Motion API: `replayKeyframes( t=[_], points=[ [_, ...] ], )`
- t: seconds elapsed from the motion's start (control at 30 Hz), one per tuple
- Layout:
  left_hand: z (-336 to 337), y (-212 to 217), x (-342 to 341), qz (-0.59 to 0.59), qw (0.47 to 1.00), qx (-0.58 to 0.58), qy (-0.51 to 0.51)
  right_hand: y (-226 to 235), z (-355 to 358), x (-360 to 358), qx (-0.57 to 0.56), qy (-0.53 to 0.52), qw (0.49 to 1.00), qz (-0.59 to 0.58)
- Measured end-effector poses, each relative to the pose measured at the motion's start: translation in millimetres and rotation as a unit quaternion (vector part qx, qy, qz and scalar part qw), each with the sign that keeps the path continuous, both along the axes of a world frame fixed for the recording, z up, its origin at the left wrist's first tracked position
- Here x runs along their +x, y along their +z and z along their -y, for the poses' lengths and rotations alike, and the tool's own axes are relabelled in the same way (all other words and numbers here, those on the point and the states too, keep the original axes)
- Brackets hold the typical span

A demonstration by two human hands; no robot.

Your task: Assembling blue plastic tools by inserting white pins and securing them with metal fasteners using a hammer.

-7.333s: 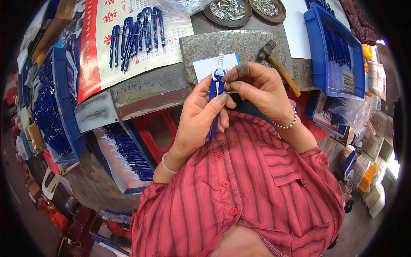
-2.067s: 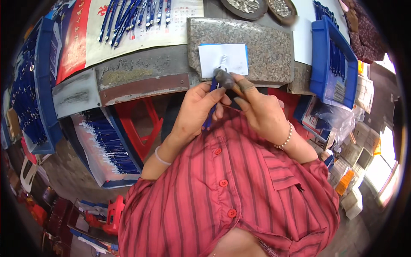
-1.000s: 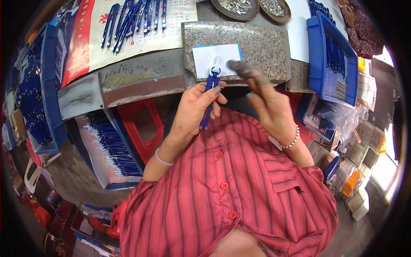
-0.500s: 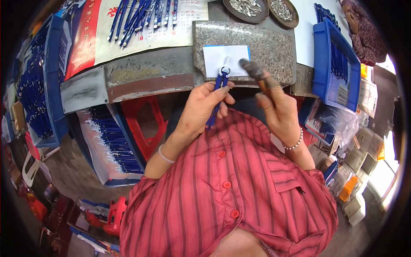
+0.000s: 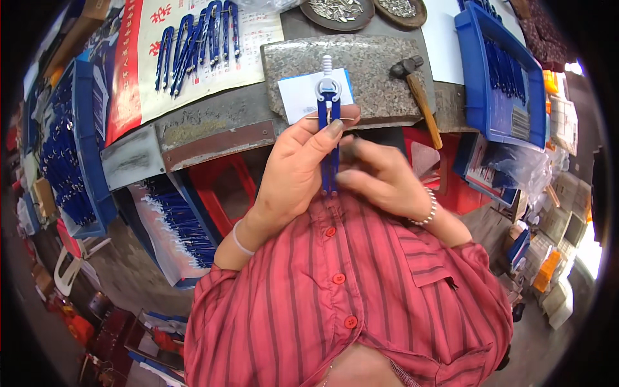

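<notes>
A blue drawing compass point(image 5: 329, 105) with a ribbed white handle is upright in my left hand point(image 5: 298, 161). Its legs point toward my striped shirt, and my thumb presses on them. A thin metal rod point(image 5: 347, 119) sticks out sideways at the compass's upper legs. My right hand point(image 5: 387, 177) is close to the right side of the legs, somewhat blurred, thumb and fingers apart with nothing visible in them. A hammer point(image 5: 422, 106) with a wooden handle lies on the stone slab point(image 5: 380, 61), its handle jutting past the near edge. Under the compass head is a white pad point(image 5: 293, 97).
Two round dishes of small metal parts, one dark point(image 5: 348, 22) and one brown point(image 5: 420, 19), stand behind the slab. Several blue compasses point(image 5: 213, 39) lie on a printed sheet. Blue bins of compasses flank me at left point(image 5: 84, 129) and right point(image 5: 474, 77); another person's sleeve point(image 5: 548, 32) shows far right.
The hammer has left my right hand and lies on the slab. That hand has come over beside the compass legs. My left hand has turned the compass more upright.
</notes>
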State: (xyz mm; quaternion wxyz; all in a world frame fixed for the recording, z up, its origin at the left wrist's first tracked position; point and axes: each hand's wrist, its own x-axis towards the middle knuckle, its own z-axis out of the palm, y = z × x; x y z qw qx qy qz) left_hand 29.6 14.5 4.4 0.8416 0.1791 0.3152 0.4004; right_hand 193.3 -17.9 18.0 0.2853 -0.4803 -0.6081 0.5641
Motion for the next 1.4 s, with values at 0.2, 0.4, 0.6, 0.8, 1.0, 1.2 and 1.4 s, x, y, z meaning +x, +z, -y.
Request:
replayKeyframes(
  t=[0.2, 0.4, 0.6, 0.8, 1.0, 1.2, 1.4],
  points=[
    [0, 7, -8, -0.076, 0.994, 0.077, -0.032, -3, -7, 0, -0.236, -0.12, 0.941, -0.21],
    [5, 6, -2, -0.133, 0.988, 0.077, -0.008, -7, -9, -1, -0.235, -0.086, 0.942, -0.223],
    [-8, -7, -1, -0.185, 0.975, 0.119, -0.006, -13, 2, -9, -0.176, -0.07, 0.963, -0.192],
    [-15, -14, 13, -0.239, 0.955, 0.168, 0.048, -21, 4, -8, -0.235, -0.062, 0.948, -0.203],
    [-18, -25, -13, -0.251, 0.946, 0.188, -0.081, -12, 5, -7, -0.216, -0.037, 0.953, -0.208],
    [-14, -18, -5, -0.297, 0.931, 0.208, -0.038, -8, 5, -8, -0.219, -0.051, 0.954, -0.2],
    [-13, -9, 6, -0.251, 0.948, 0.19, 0.048, -6, 5, -9, -0.237, -0.051, 0.95, -0.195]
  ],
)
